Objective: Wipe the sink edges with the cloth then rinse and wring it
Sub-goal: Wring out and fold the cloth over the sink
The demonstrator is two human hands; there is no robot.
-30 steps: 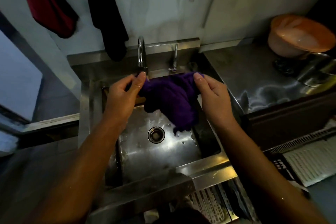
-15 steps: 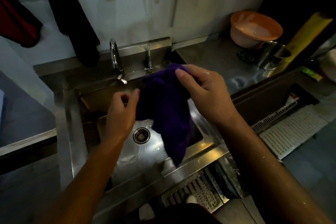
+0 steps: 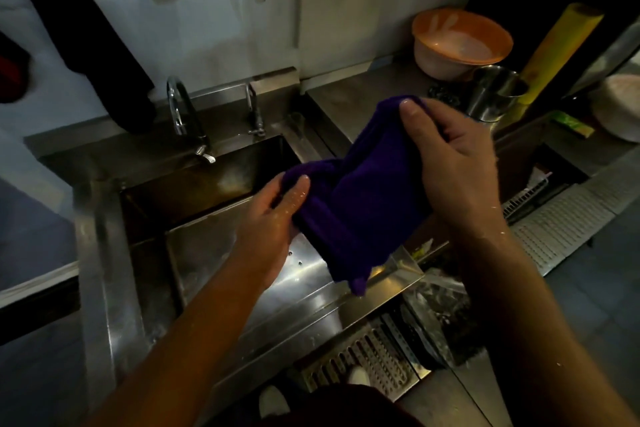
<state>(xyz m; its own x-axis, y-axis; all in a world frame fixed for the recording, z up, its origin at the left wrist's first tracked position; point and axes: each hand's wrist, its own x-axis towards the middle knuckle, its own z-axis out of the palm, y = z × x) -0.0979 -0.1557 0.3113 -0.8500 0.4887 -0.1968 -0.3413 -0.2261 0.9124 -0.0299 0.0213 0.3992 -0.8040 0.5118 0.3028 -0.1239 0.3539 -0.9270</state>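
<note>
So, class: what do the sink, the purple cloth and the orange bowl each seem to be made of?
Rectangular steel sink: likely stainless steel, with bright mirror-like glare. Purple fuzzy cloth: soft, probably microfibre or terry; it folds and droops. Round orange bowl: apparently plastic, smooth and dull-sheened.

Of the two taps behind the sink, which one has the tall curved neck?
The left tap: its neck arches high, while the right tap is short and straight.

Deep purple cloth [image 3: 360, 204], steel-grey sink [image 3: 104, 253], orange bowl [image 3: 460, 42], yellow roll [image 3: 557, 48]
</note>
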